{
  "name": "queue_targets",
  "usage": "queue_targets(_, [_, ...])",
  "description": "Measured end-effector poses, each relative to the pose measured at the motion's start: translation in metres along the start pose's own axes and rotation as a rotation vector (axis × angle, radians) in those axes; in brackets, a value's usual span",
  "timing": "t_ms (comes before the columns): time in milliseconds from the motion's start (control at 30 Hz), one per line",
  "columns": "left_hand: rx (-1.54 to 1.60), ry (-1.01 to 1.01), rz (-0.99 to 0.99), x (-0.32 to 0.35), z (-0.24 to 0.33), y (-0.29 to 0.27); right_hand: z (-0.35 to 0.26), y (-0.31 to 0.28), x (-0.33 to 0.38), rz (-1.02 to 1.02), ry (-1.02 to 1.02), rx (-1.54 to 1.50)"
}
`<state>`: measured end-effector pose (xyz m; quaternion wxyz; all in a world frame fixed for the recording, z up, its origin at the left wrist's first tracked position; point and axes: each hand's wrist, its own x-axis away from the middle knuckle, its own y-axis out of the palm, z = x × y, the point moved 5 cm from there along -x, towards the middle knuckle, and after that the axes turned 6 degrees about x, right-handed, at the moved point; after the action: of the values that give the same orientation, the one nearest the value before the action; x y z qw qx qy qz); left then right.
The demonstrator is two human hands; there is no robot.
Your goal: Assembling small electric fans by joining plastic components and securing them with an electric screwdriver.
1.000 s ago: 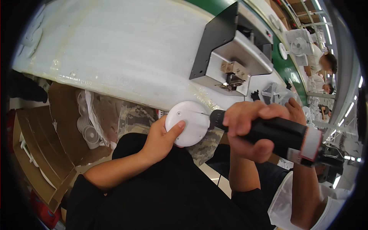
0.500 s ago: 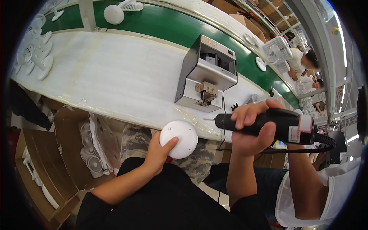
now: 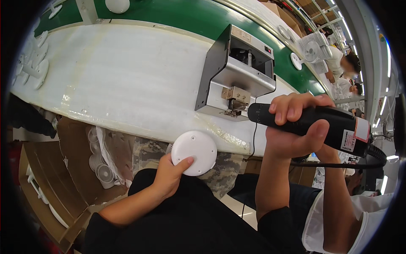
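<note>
In my left hand (image 3: 167,174) I hold a round white fan base (image 3: 198,148), thumb on its flat face and fingers beneath. Small screw holes show near its rim. My right hand (image 3: 296,135) is wrapped round a black electric screwdriver (image 3: 270,114) with a cable at its back end. The screwdriver's nose points left, at the front outlet of a grey metal screw feeder (image 3: 245,78) on the bench. Its bit is at the feeder's metal block (image 3: 237,97); whether they touch I cannot tell.
The white-covered bench (image 3: 127,76) spans the middle, with a green conveyor belt (image 3: 169,19) behind it. White fans (image 3: 36,67) stand at the far left. Below are cardboard boxes (image 3: 76,169) with fan parts. A co-worker's arm (image 3: 340,207) is close on the right.
My right hand has brought the screwdriver up to the screw feeder's outlet. The fan base stays in my left hand, turned slightly. The whole view has shifted a little.
</note>
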<state>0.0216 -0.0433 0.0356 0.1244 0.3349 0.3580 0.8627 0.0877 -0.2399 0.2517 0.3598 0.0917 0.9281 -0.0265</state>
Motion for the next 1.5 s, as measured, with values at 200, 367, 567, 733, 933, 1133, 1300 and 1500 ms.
queue_targets(200, [-0.329, 0.192, -0.016, 0.006, 0.007, -0.018, 0.009, 0.004, 0.000, -0.043, 0.254, -0.204])
queue_targets(367, [-0.470, 0.125, -0.062, -0.007, 0.021, 0.004, -0.002, 0.011, 0.030, 0.052, 0.208, -0.244])
queue_targets(567, [-0.400, 0.040, -0.058, -0.012, 0.016, 0.006, 0.001, 0.023, 0.042, -0.101, 0.152, -0.138])
queue_targets(733, [-0.375, 0.012, -0.058, -0.011, 0.016, 0.008, 0.008, 0.028, 0.043, -0.134, 0.152, -0.115])
queue_targets(933, [-0.390, -0.003, -0.057, -0.012, 0.016, 0.007, 0.011, 0.030, 0.040, -0.146, 0.173, -0.123])
queue_targets(1133, [-0.416, -0.011, -0.061, -0.012, 0.019, 0.008, 0.015, 0.029, 0.037, -0.158, 0.181, -0.131])
queue_targets(1300, [-0.389, -0.027, -0.060, -0.012, 0.021, 0.010, 0.015, 0.029, 0.034, -0.182, 0.181, -0.141])
queue_targets(1500, [-0.370, 0.032, -0.066, -0.012, 0.020, 0.009, 0.016, 0.033, 0.039, -0.161, 0.214, -0.036])
